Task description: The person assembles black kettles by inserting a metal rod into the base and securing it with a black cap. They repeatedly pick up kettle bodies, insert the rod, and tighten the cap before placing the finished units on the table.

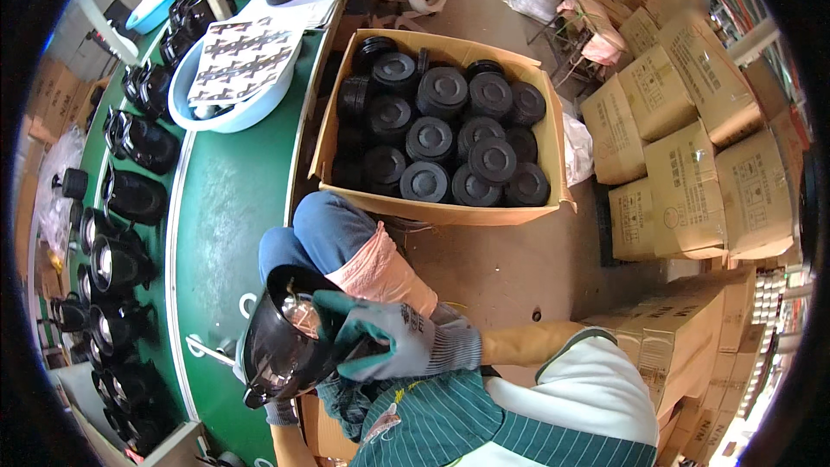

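A glossy black jug (275, 350) with a small spout is tilted over my lap, its wide mouth turned partly up. Something shiny and copper-toned shows inside it. My right hand (385, 337), in a grey glove with green palm and fingers, is curled at the jug's side, its fingertips at the rim. A dark part, perhaps the handle, shows between thumb and fingers. Below the jug, only the grey cuff of my left hand (281, 413) is visible; the jug hides its fingers. A pinkish cloth (385, 268) covers part of my blue-trousered knee.
An open carton (450, 212) ahead holds stacks of round black lids (428, 138). Along the green bench (229, 177) at left stand several black jugs (134, 195) and a light-blue basin (251, 117) with printed sheets (246, 60). Stacked cartons (683, 182) line the right side.
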Available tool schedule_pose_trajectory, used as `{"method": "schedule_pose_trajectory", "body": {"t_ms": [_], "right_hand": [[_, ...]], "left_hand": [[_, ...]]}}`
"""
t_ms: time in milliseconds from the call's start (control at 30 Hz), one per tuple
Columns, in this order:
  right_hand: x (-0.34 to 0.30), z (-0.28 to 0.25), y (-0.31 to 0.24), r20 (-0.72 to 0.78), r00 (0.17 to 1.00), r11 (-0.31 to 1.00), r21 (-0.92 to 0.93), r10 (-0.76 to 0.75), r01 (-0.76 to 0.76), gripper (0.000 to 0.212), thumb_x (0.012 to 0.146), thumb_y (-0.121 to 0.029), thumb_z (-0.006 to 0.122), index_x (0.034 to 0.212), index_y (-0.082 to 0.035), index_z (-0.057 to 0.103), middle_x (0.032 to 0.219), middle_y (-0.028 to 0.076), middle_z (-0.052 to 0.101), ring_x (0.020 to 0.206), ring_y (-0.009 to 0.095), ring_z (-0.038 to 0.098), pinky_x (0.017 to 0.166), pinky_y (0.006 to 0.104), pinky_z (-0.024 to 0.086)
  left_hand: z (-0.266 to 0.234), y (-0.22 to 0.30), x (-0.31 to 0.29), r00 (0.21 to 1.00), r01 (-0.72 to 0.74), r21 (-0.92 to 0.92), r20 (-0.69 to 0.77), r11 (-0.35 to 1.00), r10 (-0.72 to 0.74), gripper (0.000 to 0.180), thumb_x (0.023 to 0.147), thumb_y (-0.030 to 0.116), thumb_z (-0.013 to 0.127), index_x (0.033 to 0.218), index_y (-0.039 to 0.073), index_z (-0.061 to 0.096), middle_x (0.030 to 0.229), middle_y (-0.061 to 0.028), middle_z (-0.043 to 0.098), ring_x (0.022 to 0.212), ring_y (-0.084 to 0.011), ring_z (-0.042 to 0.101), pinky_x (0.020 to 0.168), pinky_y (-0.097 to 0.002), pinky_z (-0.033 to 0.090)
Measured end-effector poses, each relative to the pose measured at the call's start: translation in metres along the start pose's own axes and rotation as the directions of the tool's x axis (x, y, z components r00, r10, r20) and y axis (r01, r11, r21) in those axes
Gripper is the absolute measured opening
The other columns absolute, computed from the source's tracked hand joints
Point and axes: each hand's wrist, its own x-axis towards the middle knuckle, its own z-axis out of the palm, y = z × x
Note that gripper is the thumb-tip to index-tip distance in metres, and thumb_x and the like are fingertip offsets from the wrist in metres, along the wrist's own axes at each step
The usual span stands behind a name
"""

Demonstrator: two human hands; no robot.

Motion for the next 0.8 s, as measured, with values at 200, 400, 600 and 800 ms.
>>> {"method": "schedule_pose_trajectory", "body": {"t_ms": [200, 400, 600, 800], "right_hand": [[0.031, -0.106, 0.074, -0.483, 0.876, 0.994, -0.102, -0.020, -0.034, 0.051, 0.089, -0.023, 0.081, 0.134, -0.006, 0.063, 0.122, 0.012, 0.069, 0.115, 0.021, 0.067, 0.098, 0.0361, 0.055], [0.015, -0.295, 0.146, -0.926, 0.336, -0.023, -0.344, 0.171, -0.939, 0.130, 0.068, -0.070, 0.083, 0.168, -0.029, 0.010, 0.166, 0.030, 0.020, 0.150, 0.054, 0.023, 0.116, 0.0697, 0.026], [0.045, -0.207, 0.086, -0.523, 0.781, 0.606, -0.757, -0.342, -0.242, 0.109, 0.073, -0.037, 0.093, 0.162, -0.012, 0.034, 0.153, 0.023, 0.046, 0.140, 0.042, 0.045, 0.117, 0.0521, 0.039], [0.062, -0.037, -0.001, 0.227, 0.833, 0.802, -0.235, -0.504, 0.549, 0.127, 0.059, -0.060, 0.095, 0.162, -0.016, 0.036, 0.160, 0.025, 0.033, 0.145, 0.048, 0.038, 0.120, 0.0578, 0.034]], "left_hand": [[-0.044, -0.045, 0.010, 0.970, 0.216, -0.381, -0.023, 0.899, -0.242, 0.060, 0.102, 0.019, 0.055, 0.154, -0.007, 0.038, 0.153, -0.0251, 0.050, 0.132, -0.0352, 0.057, 0.115, -0.0480, 0.045], [-0.074, -0.095, 0.003, 0.930, 0.327, -0.613, 0.073, 0.720, -0.360, 0.058, 0.105, 0.024, 0.052, 0.152, -0.006, 0.040, 0.151, -0.0255, 0.051, 0.130, -0.0365, 0.059, 0.114, -0.0493, 0.047], [-0.076, -0.122, -0.003, 0.919, 0.361, -0.702, 0.155, 0.614, -0.363, 0.057, 0.107, 0.029, 0.049, 0.151, -0.006, 0.042, 0.149, -0.0258, 0.052, 0.127, -0.0377, 0.060, 0.112, -0.0507, 0.049], [-0.074, -0.123, -0.005, 0.917, 0.390, -0.712, 0.247, 0.584, -0.312, 0.057, 0.109, 0.034, 0.045, 0.149, -0.006, 0.044, 0.148, -0.0262, 0.053, 0.125, -0.0390, 0.062, 0.110, -0.0520, 0.051]]}}
